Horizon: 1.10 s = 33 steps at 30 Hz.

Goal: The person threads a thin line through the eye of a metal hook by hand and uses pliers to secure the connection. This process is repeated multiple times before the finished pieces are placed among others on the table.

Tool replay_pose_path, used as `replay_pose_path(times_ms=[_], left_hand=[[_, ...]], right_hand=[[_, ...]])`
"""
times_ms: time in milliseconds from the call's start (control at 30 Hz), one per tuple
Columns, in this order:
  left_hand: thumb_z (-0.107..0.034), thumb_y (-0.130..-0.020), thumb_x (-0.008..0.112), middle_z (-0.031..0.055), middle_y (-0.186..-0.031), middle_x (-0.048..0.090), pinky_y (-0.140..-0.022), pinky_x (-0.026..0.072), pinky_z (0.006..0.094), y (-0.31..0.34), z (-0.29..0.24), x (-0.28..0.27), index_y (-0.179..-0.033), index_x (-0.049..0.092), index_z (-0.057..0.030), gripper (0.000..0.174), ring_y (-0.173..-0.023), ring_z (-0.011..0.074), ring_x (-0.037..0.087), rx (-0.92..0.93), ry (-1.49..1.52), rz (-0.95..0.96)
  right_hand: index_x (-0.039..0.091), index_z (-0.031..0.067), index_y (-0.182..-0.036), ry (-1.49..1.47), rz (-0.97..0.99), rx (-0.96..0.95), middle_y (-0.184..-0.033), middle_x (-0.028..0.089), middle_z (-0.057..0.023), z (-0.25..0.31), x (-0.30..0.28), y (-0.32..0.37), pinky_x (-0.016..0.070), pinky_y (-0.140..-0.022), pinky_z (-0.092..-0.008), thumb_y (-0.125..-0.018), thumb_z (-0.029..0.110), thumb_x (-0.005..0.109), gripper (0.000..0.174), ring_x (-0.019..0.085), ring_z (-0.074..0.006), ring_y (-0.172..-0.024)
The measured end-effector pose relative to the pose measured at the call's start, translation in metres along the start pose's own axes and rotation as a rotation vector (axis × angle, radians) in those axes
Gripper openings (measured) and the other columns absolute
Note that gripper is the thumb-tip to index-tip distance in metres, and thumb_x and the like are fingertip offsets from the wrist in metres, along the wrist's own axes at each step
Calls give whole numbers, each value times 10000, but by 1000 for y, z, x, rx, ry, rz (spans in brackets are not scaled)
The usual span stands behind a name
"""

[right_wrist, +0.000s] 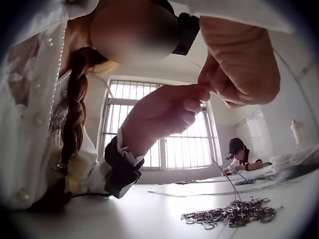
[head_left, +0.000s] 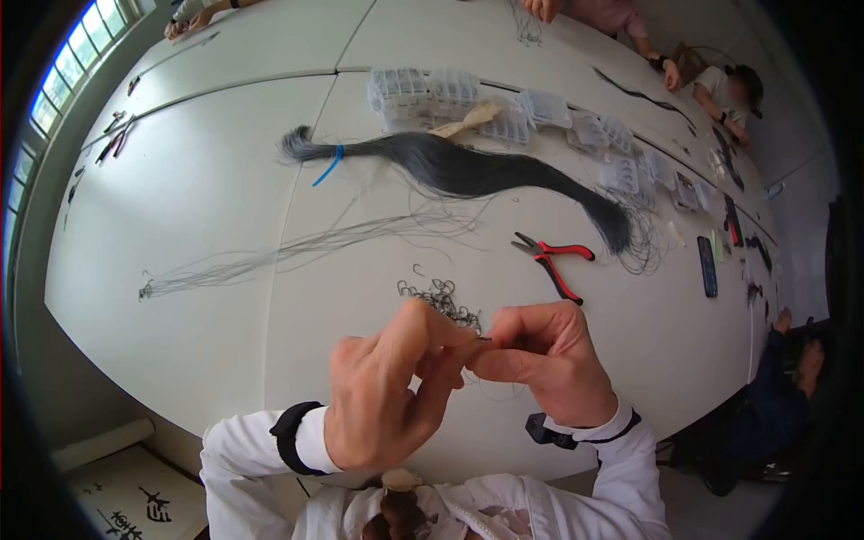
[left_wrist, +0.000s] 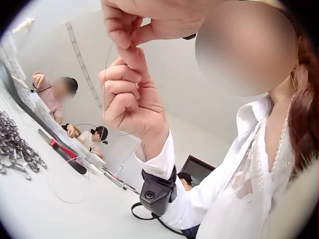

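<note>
Both hands meet above the table, fingertip to fingertip. My left hand (head_left: 387, 387) pinches a tiny dark fish hook (head_left: 484, 338), mostly hidden by the fingers. Thumb and forefinger of my right hand (head_left: 558, 369) pinch at the same spot, where a thin fishing line (left_wrist: 105, 74) comes out and hangs in a loop. Which hand grips the hook more firmly I cannot tell. Just beyond the hands lies a loose pile of dark fish hooks (right_wrist: 232, 213). Red-handled pliers (head_left: 551, 261) rest with jaws apart to the right of the pile.
A long grey bundle of line (head_left: 468, 169), bound by a blue tie (head_left: 331, 166), lies across the table. Nearer, thin strands (head_left: 333, 241) stretch leftward to a small dark cluster (head_left: 146, 290). Behind are clear plastic boxes (head_left: 400, 90); a phone (head_left: 707, 266) lies right. Other people sit around.
</note>
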<state>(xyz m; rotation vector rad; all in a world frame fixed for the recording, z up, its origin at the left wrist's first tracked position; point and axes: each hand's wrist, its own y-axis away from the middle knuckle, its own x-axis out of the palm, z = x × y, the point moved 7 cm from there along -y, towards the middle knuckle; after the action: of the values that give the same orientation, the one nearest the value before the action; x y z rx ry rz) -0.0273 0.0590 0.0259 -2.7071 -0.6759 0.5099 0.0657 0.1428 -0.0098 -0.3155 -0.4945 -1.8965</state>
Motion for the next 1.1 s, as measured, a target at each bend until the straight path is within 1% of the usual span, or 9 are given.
replay_pose_path(times_ms=[100,167,200,333,467,700,733,900,1100], left_hand=[[104,-801,558,86,-683,605,-498,500,227,-3,5,2,-840,498,1,125,-554,168,642,18,-91,-15],[101,-819,542,89,-671,596,-493,492,225,-7,12,0,-832,485,13,105,-558,142,639,-35,16,-59],[101,-819,542,89,-671,596,-493,492,225,-9,12,-1,-832,485,13,105,-558,142,639,-35,17,-60],[41,-877,508,79,-687,584,-479,484,220,-9,32,2,-841,460,18,64,-563,129,623,-236,272,-59],[-24,-921,492,57,-717,559,-439,427,196,-7,39,3,-876,428,-3,81,-500,99,575,-396,661,-137],[-102,-928,524,43,-697,526,-387,250,181,-10,45,-1,-874,424,-41,130,-451,15,327,-386,610,-141],[-106,-928,528,33,-690,518,-397,239,175,-10,44,-2,-869,428,-46,131,-461,14,318,-335,544,-128],[-119,-926,539,12,-672,500,-419,220,161,-16,47,-6,-861,442,-54,134,-482,7,303,-270,474,-146],[-132,-927,538,5,-680,493,-419,198,168,-22,65,-14,-858,450,-62,132,-482,8,268,-386,584,-221]], right_hand=[[691,21,-898,254,-139,-164,-745,670,-66,10,2,6,464,-529,-161,-801,23,673,98,619,-149,-577],[685,-6,-858,1018,-247,-612,-657,626,-83,35,22,18,419,-431,-202,-731,-39,688,131,578,-118,-537],[702,12,-819,1177,-287,-811,-607,532,-3,35,31,25,347,-376,-217,-669,-46,714,162,462,-58,-458],[691,7,-839,1607,-91,-1086,-646,442,18,14,60,39,322,-350,-198,-587,0,657,255,396,-44,-444],[671,-30,-858,1620,136,-1109,-649,468,15,-12,78,44,331,-354,-185,-658,60,605,229,398,-45,-460],[656,-36,-873,1384,687,-989,-812,596,-65,-29,105,69,444,-477,-222,-682,61,643,215,559,-124,-649],[654,-36,-874,1337,564,-1155,-748,572,-46,-19,109,72,406,-456,-206,-679,73,603,229,537,-108,-609],[634,-66,-898,1228,655,-1052,-745,562,-25,7,110,82,410,-472,-209,-664,64,624,268,522,-101,-598],[619,-76,-924,1076,441,-1110,-825,577,-77,3,113,76,522,-698,-295,-656,55,621,298,588,-188,-779]])
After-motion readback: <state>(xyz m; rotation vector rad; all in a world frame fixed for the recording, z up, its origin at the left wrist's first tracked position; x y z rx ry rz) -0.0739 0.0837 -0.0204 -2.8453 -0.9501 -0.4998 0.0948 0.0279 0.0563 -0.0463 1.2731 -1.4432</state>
